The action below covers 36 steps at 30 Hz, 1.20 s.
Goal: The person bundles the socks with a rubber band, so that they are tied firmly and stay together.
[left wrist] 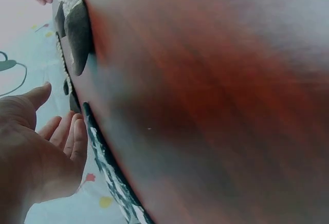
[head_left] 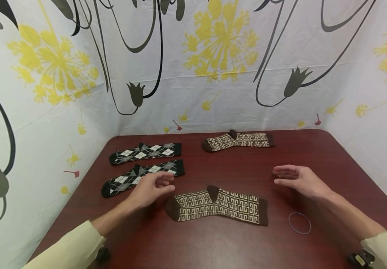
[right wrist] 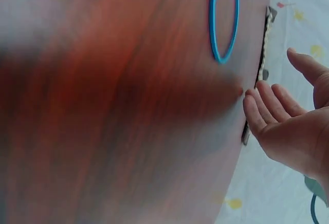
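In the head view my left hand (head_left: 151, 188) hovers between the near argyle sock (head_left: 122, 184) and the near brown-and-cream patterned sock (head_left: 213, 205), its fingers loosely bent around nothing. My right hand (head_left: 302, 181) is held over the table's right side, fingers relaxed, nothing in its grasp. Below that hand lies a thin blue rubber band (head_left: 299, 223); the right wrist view shows the same blue band (right wrist: 225, 23) close up. Farther back are a second argyle sock (head_left: 146, 153) at left and a second brown patterned sock (head_left: 238, 141) at centre right. All four socks lie flat.
The dark red wooden table (head_left: 220, 243) has rounded far corners. A white cloth (head_left: 166, 67) printed with yellow and grey flowers hangs behind it and along both sides. Both forearms wear pale sleeves (head_left: 75, 244), with a black device (head_left: 361, 258) at the right wrist.
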Motion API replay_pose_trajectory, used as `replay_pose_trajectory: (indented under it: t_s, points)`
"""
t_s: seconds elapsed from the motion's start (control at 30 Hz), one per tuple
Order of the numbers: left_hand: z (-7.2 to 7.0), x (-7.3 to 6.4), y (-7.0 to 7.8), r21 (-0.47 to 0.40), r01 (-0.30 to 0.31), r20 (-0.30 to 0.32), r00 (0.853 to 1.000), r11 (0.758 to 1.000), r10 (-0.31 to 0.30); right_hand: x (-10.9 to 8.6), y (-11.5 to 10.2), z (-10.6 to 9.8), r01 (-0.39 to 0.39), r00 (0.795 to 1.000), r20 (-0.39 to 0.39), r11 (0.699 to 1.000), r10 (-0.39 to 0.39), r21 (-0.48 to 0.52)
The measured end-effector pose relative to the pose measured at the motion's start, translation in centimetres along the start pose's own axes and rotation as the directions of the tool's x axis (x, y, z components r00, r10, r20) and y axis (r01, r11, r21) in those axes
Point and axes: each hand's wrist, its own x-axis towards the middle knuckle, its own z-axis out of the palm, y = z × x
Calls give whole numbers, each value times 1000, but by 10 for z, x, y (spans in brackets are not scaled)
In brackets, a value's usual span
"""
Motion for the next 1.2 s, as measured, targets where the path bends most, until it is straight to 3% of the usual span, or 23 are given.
replay_pose_trajectory:
  t_s: [0.13,0.4,0.6,0.83,1.2]
  points:
    - [-1,11,7,-12,14,8,1000,1000,-13,8,6,-9,-28,1000,-14,998,28,-51]
    - [0,36,16,-57,38,30,999,998,-36,28,13,-23,-89,996,-21,996,89,-21]
    - [15,60,18,-62,55,27,998,997,-54,44,19,-32,-101,995,-16,994,100,-51]
    - [30,86,29,-147,72,32,997,986,-68,63,21,-32,-121,992,-37,993,121,-12]
    - [53,123,33,-104,143,62,989,984,-137,89,18,-29,-171,984,-37,985,172,36]
